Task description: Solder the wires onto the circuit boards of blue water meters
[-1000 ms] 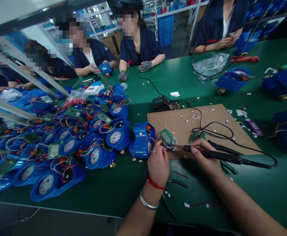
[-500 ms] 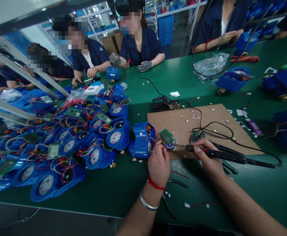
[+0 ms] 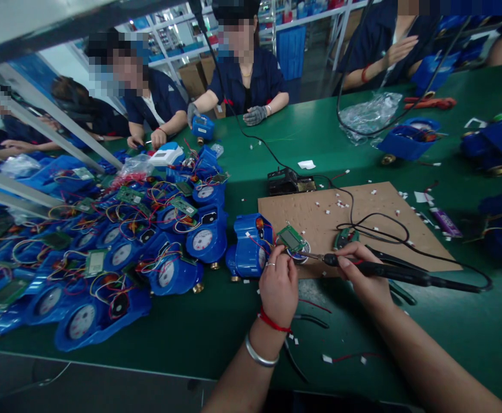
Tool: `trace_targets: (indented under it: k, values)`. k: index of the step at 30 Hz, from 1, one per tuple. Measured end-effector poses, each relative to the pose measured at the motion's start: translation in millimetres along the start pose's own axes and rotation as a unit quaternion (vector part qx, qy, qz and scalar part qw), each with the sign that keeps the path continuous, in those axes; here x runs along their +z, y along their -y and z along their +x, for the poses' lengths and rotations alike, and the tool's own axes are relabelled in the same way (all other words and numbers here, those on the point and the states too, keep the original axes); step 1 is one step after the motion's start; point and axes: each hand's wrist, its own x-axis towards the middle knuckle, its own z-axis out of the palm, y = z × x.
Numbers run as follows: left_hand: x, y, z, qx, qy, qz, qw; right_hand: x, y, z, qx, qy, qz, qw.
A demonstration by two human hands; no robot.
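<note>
My right hand [image 3: 365, 272] is closed round the black handle of a soldering iron [image 3: 388, 272], whose metal tip points left to the edge of a green circuit board [image 3: 291, 237] with a grey display. The fingers of my left hand [image 3: 279, 281] are pinched together just below that board; what they hold is too small to make out. Under the board sits a small round tin [image 3: 301, 254], partly hidden. A blue meter [image 3: 246, 246] with wires stands directly left of the board, on the green table [image 3: 182, 338].
Many blue meters [image 3: 121, 255] with wires and boards crowd the left. A brown board [image 3: 388, 206] bears white connectors and a looped black cable. Beyond it are an iron stand [image 3: 291, 181] and a plastic bag [image 3: 371, 117]. Several people sit across the table.
My hands and the iron have barely moved. Across the table, a person's gloved hand has reached onto a small blue meter, and another person at the right has raised a hand.
</note>
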Motion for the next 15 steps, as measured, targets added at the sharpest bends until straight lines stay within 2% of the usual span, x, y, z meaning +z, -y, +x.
trace_targets:
  k: [15]
  values:
    - [1.0,1.2,-0.9,0.001,0.001,-0.014,1.0,-0.7,-5.4,0.2,0.012,0.013,0.016,1.0]
